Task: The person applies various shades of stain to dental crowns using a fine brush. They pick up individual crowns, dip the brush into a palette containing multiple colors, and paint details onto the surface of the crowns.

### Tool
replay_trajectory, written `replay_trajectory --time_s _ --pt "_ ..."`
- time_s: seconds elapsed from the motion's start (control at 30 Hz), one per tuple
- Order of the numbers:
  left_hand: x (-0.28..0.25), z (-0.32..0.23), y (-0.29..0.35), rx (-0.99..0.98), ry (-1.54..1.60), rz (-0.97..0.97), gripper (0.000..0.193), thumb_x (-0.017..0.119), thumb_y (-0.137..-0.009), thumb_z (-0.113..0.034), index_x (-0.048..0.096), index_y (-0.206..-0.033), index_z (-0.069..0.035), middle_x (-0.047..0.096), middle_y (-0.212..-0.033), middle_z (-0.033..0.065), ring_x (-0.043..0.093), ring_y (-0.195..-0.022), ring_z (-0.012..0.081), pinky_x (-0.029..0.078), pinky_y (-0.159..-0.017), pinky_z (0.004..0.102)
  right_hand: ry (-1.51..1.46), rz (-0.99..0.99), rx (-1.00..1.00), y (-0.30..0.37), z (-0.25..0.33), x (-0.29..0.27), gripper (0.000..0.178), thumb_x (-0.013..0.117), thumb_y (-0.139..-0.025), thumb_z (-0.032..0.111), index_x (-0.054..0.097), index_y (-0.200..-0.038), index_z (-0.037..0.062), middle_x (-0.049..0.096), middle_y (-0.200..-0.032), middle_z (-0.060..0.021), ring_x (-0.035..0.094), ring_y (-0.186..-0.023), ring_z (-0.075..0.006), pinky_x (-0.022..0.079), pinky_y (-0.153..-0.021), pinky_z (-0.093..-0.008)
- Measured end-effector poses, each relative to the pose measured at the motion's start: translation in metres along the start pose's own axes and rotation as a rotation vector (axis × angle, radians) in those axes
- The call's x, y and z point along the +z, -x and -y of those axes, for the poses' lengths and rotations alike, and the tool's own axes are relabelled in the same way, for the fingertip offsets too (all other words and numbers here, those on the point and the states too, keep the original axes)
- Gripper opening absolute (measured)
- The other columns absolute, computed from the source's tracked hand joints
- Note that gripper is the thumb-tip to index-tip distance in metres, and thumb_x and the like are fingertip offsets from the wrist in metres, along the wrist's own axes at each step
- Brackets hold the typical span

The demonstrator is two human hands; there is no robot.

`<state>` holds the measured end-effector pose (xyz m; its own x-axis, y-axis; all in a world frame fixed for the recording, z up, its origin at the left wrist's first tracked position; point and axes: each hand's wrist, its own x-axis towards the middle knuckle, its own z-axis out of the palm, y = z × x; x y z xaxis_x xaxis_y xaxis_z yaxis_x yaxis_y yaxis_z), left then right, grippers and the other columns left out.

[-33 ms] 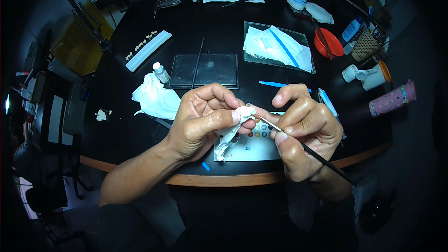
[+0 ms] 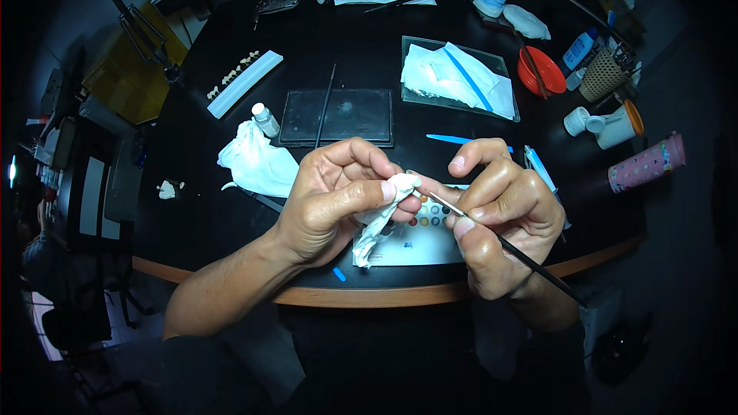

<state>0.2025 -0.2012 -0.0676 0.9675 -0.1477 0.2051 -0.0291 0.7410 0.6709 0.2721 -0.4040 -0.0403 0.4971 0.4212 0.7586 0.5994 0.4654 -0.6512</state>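
Observation:
Between the thumb and fingers of my left hand [image 2: 330,204] is a crumpled white tissue [image 2: 375,229], its loose end hanging down. A small pale piece seems to show at the pinch, but its kind is hard to make out. My right hand [image 2: 511,223] grips a thin brush [image 2: 530,263] with a dark handle, pen-like. The brush tip points at the pinched fingertips; contact cannot be made out. Beneath both hands lies a white palette card [image 2: 419,252] with rows of coloured dots, partly covered by my fingers.
Left of my hands are a white cloth [image 2: 257,161], a small bottle [image 2: 265,119] and a pale strip [image 2: 246,84] beside tooth-like pieces. A dark slab [image 2: 357,119] bears another brush. Farther right stand a glass plate with papers [image 2: 453,81], a red bowl [image 2: 542,73] and a pink tumbler [image 2: 647,163].

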Motion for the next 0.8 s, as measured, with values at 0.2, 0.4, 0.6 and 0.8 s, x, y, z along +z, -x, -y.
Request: replay_trajectory --time_s 0.2,0.4,0.6,0.8 --pt "0.0061 -0.0013 0.0004 -0.146 0.154 -0.118 0.020 0.059 -0.097 0.000 0.054 -0.116 0.000 0.070 -0.107 0.0233 0.077 -0.096 0.0267 0.067 -0.088 0.0373 0.104 -0.062 -0.047 0.0010 -0.0029 0.0007 0.015 0.069 -0.078 -0.008 0.060 -0.085 0.0025 0.065 -0.075 -0.0086 0.065 -0.095 -0.0245 0.057 -0.081 -0.0390" --pt "0.0028 0.0003 -0.0001 -0.113 0.226 -0.072 0.025 0.061 -0.099 0.000 0.048 -0.120 0.002 0.066 -0.118 0.0306 0.075 -0.105 0.0333 0.064 -0.096 0.0425 0.255 -0.064 -0.155 0.0009 -0.0069 0.0055 0.016 0.071 -0.078 -0.007 0.063 -0.089 0.0010 0.066 -0.076 -0.0098 0.067 -0.093 -0.0264 0.055 -0.079 -0.0381" --pt "0.0008 -0.0001 0.0001 -0.109 0.223 -0.051 0.024 0.061 -0.100 0.000 0.047 -0.120 0.002 0.065 -0.118 0.0321 0.075 -0.105 0.0331 0.065 -0.096 0.0432 0.291 -0.030 -0.179 -0.0020 -0.0053 0.0056 0.017 0.072 -0.077 -0.009 0.063 -0.088 0.0005 0.068 -0.078 -0.0112 0.068 -0.094 -0.0268 0.056 -0.079 -0.0355" --pt "0.0027 0.0004 0.0012 -0.109 0.191 -0.058 0.025 0.062 -0.100 -0.002 0.047 -0.120 0.002 0.065 -0.116 0.0325 0.075 -0.104 0.0332 0.065 -0.094 0.0433 0.325 0.023 -0.156 -0.0016 0.0027 0.0060 0.019 0.067 -0.083 -0.008 0.061 -0.095 0.0053 0.065 -0.076 -0.0074 0.060 -0.090 -0.0205 0.049 -0.090 -0.0403"
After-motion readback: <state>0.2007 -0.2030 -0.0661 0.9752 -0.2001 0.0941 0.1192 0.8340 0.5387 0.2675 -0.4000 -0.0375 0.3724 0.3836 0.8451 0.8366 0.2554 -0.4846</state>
